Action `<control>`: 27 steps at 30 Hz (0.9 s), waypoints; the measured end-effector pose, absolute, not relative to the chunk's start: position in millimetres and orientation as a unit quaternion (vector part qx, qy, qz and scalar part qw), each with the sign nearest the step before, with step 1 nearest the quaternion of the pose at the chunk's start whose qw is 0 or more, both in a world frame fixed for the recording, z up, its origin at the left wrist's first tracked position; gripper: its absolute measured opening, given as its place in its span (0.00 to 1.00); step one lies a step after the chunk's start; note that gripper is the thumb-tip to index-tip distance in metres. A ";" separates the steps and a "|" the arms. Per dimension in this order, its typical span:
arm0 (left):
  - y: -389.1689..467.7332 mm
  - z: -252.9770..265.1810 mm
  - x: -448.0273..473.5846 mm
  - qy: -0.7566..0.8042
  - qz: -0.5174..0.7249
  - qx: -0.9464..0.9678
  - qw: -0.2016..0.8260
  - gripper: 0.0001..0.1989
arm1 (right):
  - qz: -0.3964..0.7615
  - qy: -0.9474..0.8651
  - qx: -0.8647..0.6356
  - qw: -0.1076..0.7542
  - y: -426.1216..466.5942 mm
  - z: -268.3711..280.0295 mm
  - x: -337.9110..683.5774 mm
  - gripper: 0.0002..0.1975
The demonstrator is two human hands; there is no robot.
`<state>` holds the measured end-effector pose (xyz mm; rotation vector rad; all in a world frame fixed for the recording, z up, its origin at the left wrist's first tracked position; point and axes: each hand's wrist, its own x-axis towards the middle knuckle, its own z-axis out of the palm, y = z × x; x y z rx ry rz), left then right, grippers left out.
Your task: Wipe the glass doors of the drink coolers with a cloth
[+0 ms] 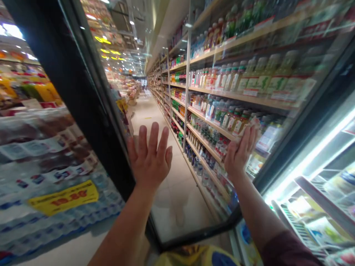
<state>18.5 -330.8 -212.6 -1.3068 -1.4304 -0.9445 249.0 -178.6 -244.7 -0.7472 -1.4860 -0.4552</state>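
An open glass door with a black frame [91,96] stands in front of me. My left hand [152,159] is raised near the frame's left bar with its fingers spread and nothing in it. Whether its fingers touch the pane I cannot tell. Farther right, my right hand [242,151] lies along the glass on a crumpled pale cloth [255,123], which sticks out past the fingertips. Most of the cloth is hidden behind the fingers.
Through the pane, shelves of bottles [230,77] line a long aisle [148,111]. Stacked packs of bottles with a yellow price sign [65,197] stand at left. A lit cooler with wire shelves [302,225] is close on my right. Something yellow and blue [194,256] is below me.
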 end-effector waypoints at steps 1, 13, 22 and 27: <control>-330.2 -212.7 18.2 -0.584 -0.384 -0.535 0.475 0.32 | -0.195 -0.651 -0.333 0.654 -180.9 -245.4 244.3 0.33; -324.9 -210.1 12.8 -0.616 -0.373 -0.539 0.437 0.27 | -0.213 -0.671 -0.319 0.635 -177.1 -239.7 244.9 0.32; -322.2 -211.2 7.4 -0.587 -0.354 -0.519 0.511 0.28 | -0.295 -0.739 -0.249 0.553 -186.6 -297.1 234.2 0.36; -322.5 -209.6 9.1 -0.562 -0.347 -0.512 0.549 0.31 | -0.225 -0.674 -0.310 0.632 -151.1 -250.9 275.7 0.33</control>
